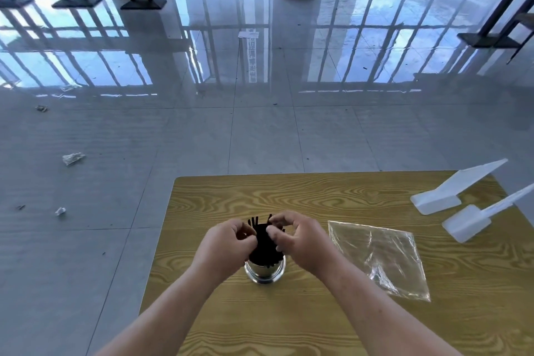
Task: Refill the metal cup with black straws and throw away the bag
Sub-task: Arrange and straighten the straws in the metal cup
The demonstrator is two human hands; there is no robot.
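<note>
Black straws (261, 240) are standing bunched in the metal cup (265, 272), w/ both hands closing round the bundle from either side. Left hand (224, 243) is curling in on the near-left of the bunch, fingers bent narrow, thumb and forefinger pinching at the straw tops; right hand (300, 237) is doing the same from the right, fingertips (271, 230) pressing into the upper ends. Can't tell exactly which straws each grip is holding, since the fingers are covering the middle of the bunch. Likely reason for the two-sided hold: gathering and evening out the straws so they're sitting upright rather than fanning over the rim. A few tips are splaying out just beyond the grips.

Cup is sitting directly under both hands on the wooden desk (318, 196), near its left-front area.

Clear plastic bag (378, 254) is lying flat and looking empty, just right of the right hand, not touching it. Prob. set there to free both hands for tidying. Two white plastic scoops (450, 191) are lying well beyond it at the far right.

Judging by this, refill is nearly done; bag is not yet thrown away, and no bin is showing.
</note>
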